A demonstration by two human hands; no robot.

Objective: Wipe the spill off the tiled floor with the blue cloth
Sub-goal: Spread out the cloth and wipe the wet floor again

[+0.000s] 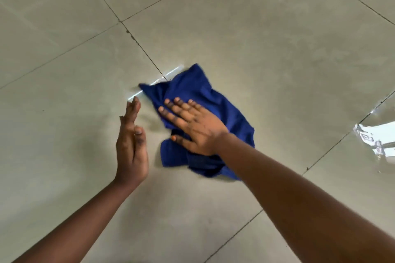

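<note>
— Where's the cloth?
— My right hand (193, 128) presses flat, ungripping, on the blue cloth (215, 100) beside a tiled floor (277, 38) grout line; left hand (131, 145) hangs open.
— Finished?
— Probably not; a wet streak (154, 83) glints at its far edge.

Tiled floor (267, 34): large pale grey-green glossy tiles, thin dark grout lines running diagonally and crossing at about 11 o'clock. Lying crumpled near the centre, straddling a grout line, a blue cloth (222, 111). Just beyond its far edge at 11 o'clock, a thin bright wet streak (171, 73) along the tile. Out at 3 o'clock, a bright window reflection (376, 141) on the sheen. Small dark specks along the grout.
</note>
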